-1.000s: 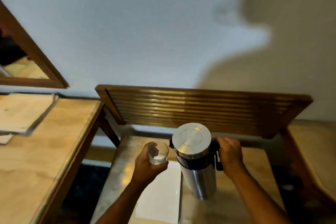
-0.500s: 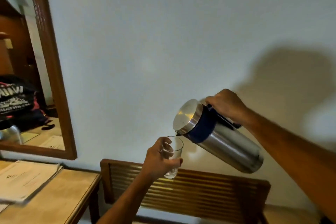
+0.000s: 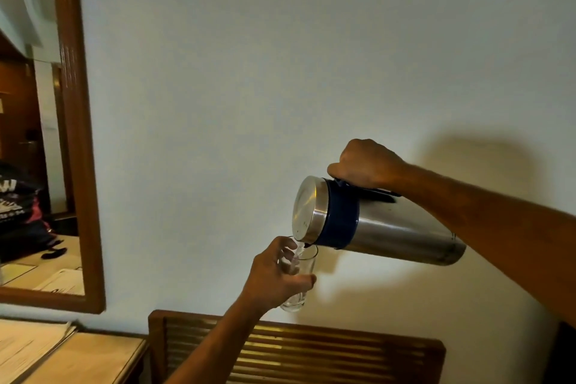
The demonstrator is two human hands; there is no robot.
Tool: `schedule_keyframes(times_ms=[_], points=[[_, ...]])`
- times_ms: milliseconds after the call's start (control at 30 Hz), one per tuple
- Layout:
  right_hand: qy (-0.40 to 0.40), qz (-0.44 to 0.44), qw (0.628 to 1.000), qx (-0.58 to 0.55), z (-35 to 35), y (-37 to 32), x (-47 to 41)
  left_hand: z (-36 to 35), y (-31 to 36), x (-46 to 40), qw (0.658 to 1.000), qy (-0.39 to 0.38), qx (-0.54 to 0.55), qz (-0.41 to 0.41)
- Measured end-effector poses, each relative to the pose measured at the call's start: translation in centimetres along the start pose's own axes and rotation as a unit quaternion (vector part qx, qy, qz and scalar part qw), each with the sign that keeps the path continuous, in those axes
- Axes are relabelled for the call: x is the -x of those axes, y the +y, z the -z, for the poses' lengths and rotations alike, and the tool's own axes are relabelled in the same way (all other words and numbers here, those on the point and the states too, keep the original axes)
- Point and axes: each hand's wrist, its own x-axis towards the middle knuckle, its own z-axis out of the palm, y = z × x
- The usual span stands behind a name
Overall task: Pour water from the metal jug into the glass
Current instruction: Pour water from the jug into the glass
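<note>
Over glass (image 3: 300,277), jug (image 3: 374,223) now steeper

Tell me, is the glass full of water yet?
Not yet. Done: the left hand has the glass up in the air, and the right hand has tipped the metal jug over it. Happening now: a thin stream of water runs from the spout into the glass. Left: it looks mostly empty, so it needs much more water, then the jug gets tipped back.
</note>
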Motion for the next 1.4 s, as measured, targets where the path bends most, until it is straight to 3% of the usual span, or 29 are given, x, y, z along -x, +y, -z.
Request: schedule_keyframes(times_ms=[400, 1400], points=[[0.0, 0.058, 0.995, 0.086, -0.5, -0.3, -2.2, 0.0, -0.6, -1.0, 1.0, 0.006, -0.012, -0.005], [0.04, 0.109, 0.986, 0.121, 0.0, 1.1, -3.5, -1.4, -0.3, -2.7, 0.999, 0.015, -0.032, 0.003]])
